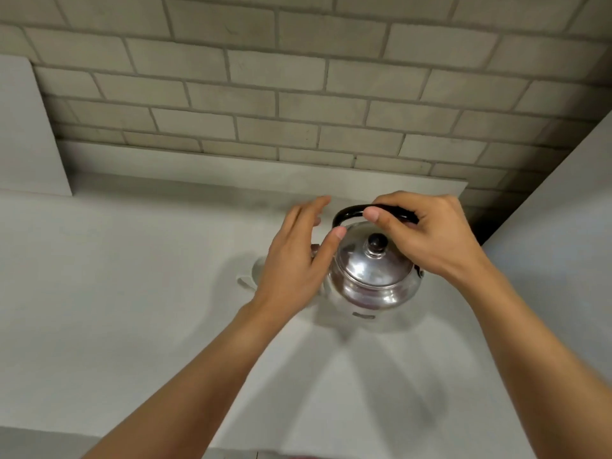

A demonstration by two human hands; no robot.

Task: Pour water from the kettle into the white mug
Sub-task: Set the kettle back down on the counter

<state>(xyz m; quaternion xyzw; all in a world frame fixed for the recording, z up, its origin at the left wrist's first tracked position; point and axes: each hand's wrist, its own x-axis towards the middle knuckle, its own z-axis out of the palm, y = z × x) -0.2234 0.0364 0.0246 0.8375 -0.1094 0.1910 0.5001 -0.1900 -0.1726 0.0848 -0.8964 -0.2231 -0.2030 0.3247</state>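
Steel kettle on pale counter, directly under right hand. Right hand curled closed around black handle from above. Left hand open, fingers loosely spread, thumb touching kettle's left shoulder, gripping nothing. White mug mostly hidden beneath left hand; only rim and handle show.

On the pale table before a brick wall, the right hand curls around the black handle of the steel kettle. The left hand, fingers spread, rests beside the kettle, hiding most of the white mug.
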